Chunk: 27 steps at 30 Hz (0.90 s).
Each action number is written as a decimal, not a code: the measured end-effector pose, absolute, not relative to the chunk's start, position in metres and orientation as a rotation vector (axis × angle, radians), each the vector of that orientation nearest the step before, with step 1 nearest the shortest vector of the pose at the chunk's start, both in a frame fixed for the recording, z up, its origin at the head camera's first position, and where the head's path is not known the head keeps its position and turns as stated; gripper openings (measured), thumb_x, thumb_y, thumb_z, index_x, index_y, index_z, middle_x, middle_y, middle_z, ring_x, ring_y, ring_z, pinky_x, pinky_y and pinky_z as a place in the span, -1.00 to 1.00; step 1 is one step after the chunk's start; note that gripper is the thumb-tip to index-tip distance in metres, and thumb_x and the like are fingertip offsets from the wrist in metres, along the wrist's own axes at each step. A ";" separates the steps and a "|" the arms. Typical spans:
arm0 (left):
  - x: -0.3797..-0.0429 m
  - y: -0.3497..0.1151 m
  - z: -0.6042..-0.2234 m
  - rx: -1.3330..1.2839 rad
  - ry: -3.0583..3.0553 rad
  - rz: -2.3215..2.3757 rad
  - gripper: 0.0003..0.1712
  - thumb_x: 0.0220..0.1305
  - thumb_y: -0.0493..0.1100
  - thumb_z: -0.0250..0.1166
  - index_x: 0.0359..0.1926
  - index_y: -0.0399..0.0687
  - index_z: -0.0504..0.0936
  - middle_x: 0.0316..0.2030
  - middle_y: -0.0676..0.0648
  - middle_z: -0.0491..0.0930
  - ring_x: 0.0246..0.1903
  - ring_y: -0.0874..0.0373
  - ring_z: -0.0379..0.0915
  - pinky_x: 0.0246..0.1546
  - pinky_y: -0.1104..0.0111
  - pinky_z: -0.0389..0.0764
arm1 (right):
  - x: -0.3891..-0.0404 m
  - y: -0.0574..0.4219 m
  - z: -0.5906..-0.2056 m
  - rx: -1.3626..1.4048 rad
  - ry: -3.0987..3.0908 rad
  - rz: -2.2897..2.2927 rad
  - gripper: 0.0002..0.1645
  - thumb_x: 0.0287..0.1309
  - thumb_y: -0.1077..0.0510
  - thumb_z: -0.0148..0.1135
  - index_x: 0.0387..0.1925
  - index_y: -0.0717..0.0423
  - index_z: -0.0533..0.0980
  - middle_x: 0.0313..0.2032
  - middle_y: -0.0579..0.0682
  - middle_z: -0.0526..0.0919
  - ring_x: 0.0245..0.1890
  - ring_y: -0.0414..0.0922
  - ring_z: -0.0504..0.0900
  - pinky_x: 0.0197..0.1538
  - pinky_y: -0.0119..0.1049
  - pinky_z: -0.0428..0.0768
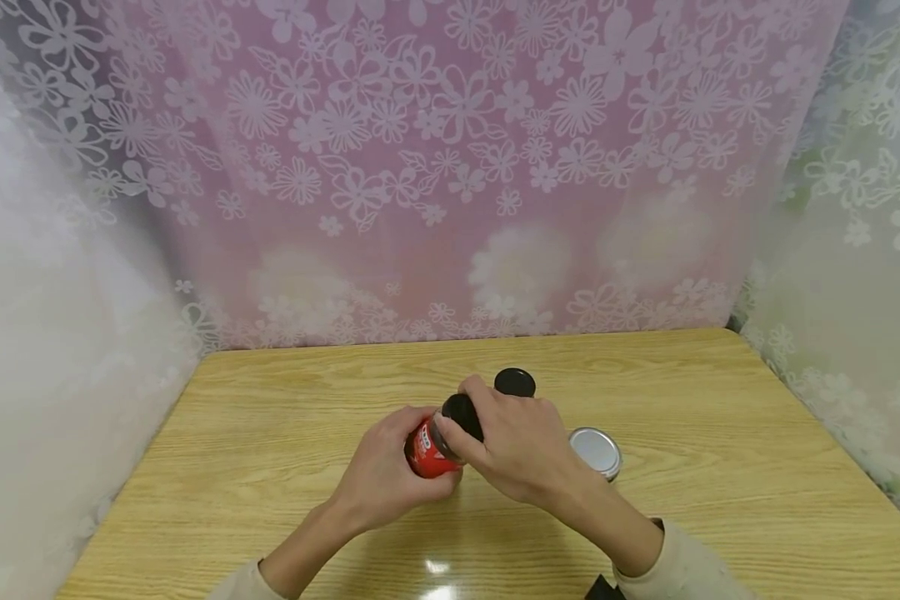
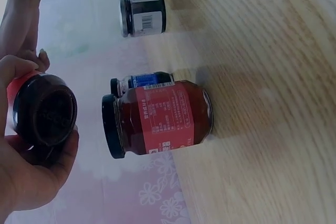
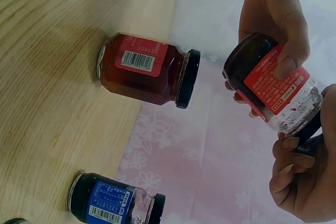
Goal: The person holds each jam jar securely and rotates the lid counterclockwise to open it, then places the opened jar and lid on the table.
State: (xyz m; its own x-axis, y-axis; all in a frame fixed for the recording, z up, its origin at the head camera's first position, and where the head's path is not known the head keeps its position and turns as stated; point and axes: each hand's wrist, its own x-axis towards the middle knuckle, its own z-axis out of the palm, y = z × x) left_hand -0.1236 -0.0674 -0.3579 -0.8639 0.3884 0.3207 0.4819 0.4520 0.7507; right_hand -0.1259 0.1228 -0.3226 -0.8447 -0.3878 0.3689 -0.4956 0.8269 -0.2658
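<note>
My left hand is wrapped around the body of a glass jar with a red label, holding it tilted above the table. Its dark contents lie toward the base, while the glass near the neck is mostly bare. The fingers and thumb of my right hand grip the jar's black lid. In the left wrist view the jar's round base faces the camera. A larger red-labelled jar with a black lid stands upright on the table close by.
A smaller blue-labelled jar with a black lid stands near the larger jar. Right of my hands is a dark jar with a silver lid. A black object shows at the bottom edge. Floral curtains surround the wooden table.
</note>
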 end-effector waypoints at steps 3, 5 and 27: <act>-0.122 -0.066 -0.360 -0.763 -2.576 -1.460 -0.40 -0.03 -0.04 0.47 0.09 0.06 0.52 -0.15 0.18 0.52 -0.28 0.27 0.48 -0.37 0.41 0.59 | -0.125 0.123 -0.321 0.671 -2.709 0.496 -0.55 0.30 -0.32 -0.08 -0.23 -0.05 0.43 -0.65 -0.29 0.36 -0.72 -0.27 0.29 -0.67 -0.35 0.29; -0.121 -0.065 -0.361 -0.748 -2.568 -1.511 -0.39 -0.03 -0.04 0.47 0.10 0.09 0.51 -0.14 0.18 0.51 -0.26 0.26 0.48 -0.35 0.39 0.60 | -0.125 0.123 -0.320 0.667 -2.713 0.483 -0.57 0.30 -0.29 -0.06 -0.23 -0.04 0.43 -0.64 -0.28 0.36 -0.73 -0.26 0.28 -0.67 -0.35 0.29; -0.113 -0.060 -0.362 -0.719 -2.468 -1.458 -0.38 -0.11 -0.06 0.56 0.04 0.05 0.57 -0.22 0.21 0.59 -0.32 0.31 0.54 -0.39 0.43 0.60 | -0.124 0.126 -0.320 0.672 -2.673 0.527 -0.59 0.28 -0.29 -0.04 -0.26 -0.07 0.43 -0.66 -0.33 0.37 -0.73 -0.28 0.26 -0.68 -0.36 0.28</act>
State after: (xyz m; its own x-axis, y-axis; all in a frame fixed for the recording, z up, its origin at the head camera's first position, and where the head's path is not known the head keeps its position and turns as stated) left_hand -0.1127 -0.0597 -0.3615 -0.8655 0.3113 0.3924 0.4939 0.4002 0.7719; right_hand -0.1240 0.1258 -0.3197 -0.8330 -0.3815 0.4008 -0.5051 0.8200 -0.2693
